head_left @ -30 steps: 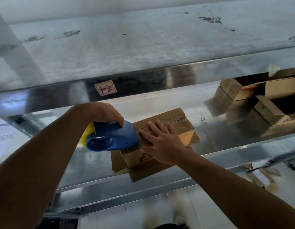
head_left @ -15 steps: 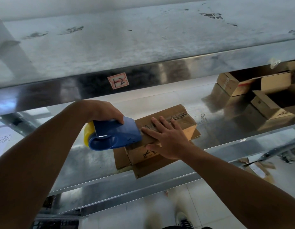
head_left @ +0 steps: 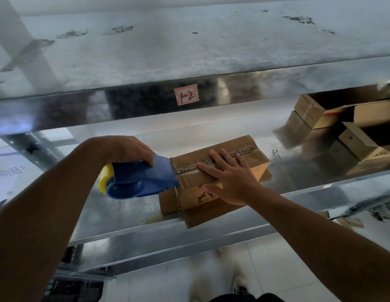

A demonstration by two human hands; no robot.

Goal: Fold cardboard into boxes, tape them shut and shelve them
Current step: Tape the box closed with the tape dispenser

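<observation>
While the left hand (head_left: 128, 149) grips a blue tape dispenser (head_left: 144, 178) against the cardboard box's (head_left: 218, 171) near end, the right hand (head_left: 231, 179) presses flat, fingers straight, on its top seam. It sits on a steel shelf (head_left: 124, 214); open boxes (head_left: 342, 129) lie well apart.

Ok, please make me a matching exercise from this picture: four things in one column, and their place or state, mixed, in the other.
Things
1. dispenser
2. right hand
3. label
4. open boxes

Place or state
a. on the upper shelf edge
b. flat on the box
c. on the lower shelf, far right
d. gripped by the left hand

Pairs: 1-d, 2-b, 3-a, 4-c
</observation>
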